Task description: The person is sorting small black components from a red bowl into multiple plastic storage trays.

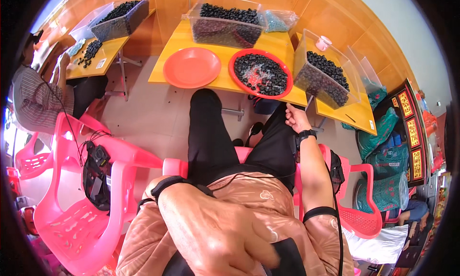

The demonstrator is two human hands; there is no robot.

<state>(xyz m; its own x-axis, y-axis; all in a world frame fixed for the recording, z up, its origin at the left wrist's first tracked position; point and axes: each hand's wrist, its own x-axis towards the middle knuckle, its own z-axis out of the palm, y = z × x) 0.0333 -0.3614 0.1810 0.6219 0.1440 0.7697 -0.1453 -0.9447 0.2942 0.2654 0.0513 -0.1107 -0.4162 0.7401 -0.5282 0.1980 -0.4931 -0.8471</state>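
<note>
Yellow wooden worktop (278,43) carries an empty round orange plastic plate (191,67), a round red plastic plate (261,74) of dark beads and clear plastic bins (225,22) of them. Left hand (215,233) rests near the chest, fingers curled onto a black object (290,254). Right hand (297,117) lies on the knee below the red plate, fingers loosely curled, holding nothing.

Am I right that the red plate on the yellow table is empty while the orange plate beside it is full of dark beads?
Not quite: you have the plates swapped. In the head view the orange plate is empty, and the red plate beside it on the yellow table holds the dark beads.
</note>
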